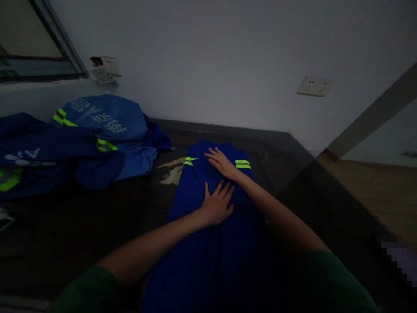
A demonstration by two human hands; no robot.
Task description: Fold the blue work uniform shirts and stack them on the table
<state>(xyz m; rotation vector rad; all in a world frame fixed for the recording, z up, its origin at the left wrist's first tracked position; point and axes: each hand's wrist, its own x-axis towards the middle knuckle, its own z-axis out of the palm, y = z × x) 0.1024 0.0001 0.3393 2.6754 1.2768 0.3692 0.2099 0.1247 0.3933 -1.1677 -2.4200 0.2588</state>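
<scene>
A blue work garment with yellow-green reflective bands lies folded lengthwise on the dark table, running from its far side toward me. My left hand rests on the middle of the cloth with its fingers spread. Farther up, my right hand lies on the garment between the two reflective bands, palm down, fingers stretched out. Neither hand grips anything. Shadow hides much of the near end of the garment.
A heap of blue work jackets with reflective strips and white lettering lies on the left. Behind the table rises a white wall with a socket plate. Wooden floor shows at right, a window at upper left.
</scene>
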